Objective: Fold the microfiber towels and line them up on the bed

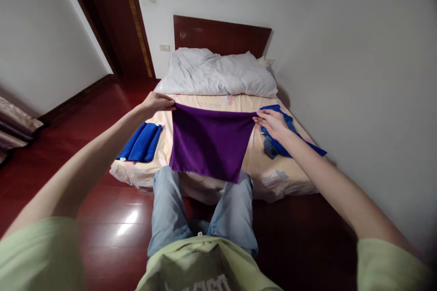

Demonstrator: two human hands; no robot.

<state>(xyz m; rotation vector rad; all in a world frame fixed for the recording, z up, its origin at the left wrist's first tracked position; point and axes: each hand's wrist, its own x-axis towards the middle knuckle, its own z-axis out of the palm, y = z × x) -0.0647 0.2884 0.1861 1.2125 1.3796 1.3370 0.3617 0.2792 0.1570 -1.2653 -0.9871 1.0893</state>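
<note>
While the purple cloth [210, 141] hangs spread above the foot of the bed [259, 163], its top edge is stretched level between both hands. The left hand [157, 101] pinches the upper left corner; the right hand [273, 122] pinches the upper right corner. Folded blue cloths [140, 142] lie on the bed's left side, and a crumpled blue cloth [285, 138] lies just beneath the right hand. A white pillow [215, 72] rests against the dark wooden headboard [220, 34].
</note>
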